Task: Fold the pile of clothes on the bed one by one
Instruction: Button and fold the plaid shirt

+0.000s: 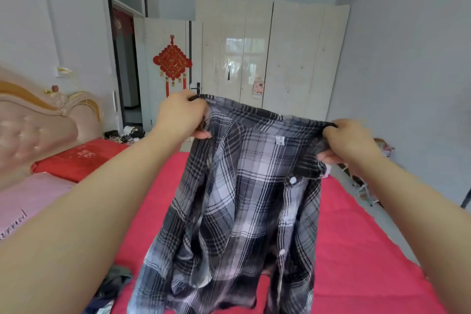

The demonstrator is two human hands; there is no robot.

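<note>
While both arms reached forward over the bed [356, 237], one plaid shirt [242, 211] hung in the air between them, gripped at its two shoulders. The left hand [182, 116] was clenched on the left end of the collar line, fingers curled over the dark edge; the right hand [349, 142] pinched the right end in the same way, cloth bunched under its fingers. The collar edge stretched taut from hand to hand, sloping slightly down toward the right. A small white label [279, 139] showed just below that edge, and two white buttons could be counted on the placket, an upper button [293, 180] and a lower button [282, 252]. The shirt's hem drooped low, reaching the red sheet or very nearly; I could not tell whether it touched.

To the right of the shirt the red sheet lay bare out to the bed's right edge, with pale floor beyond it. To the left, a narrower strip of sheet showed between the shirt and the left forearm. At the lower left corner a heap of dark clothes [112, 288] lay beside the hanging hem; the number of garments in it could not be counted. One red pillow [76, 158] sat near the padded headboard [38, 119] at the far left, with a pink cover [25, 201] beside it. Across the room stood a cream wardrobe [293, 58], and one red knot ornament [172, 61] hung on the white door [153, 84].
</note>
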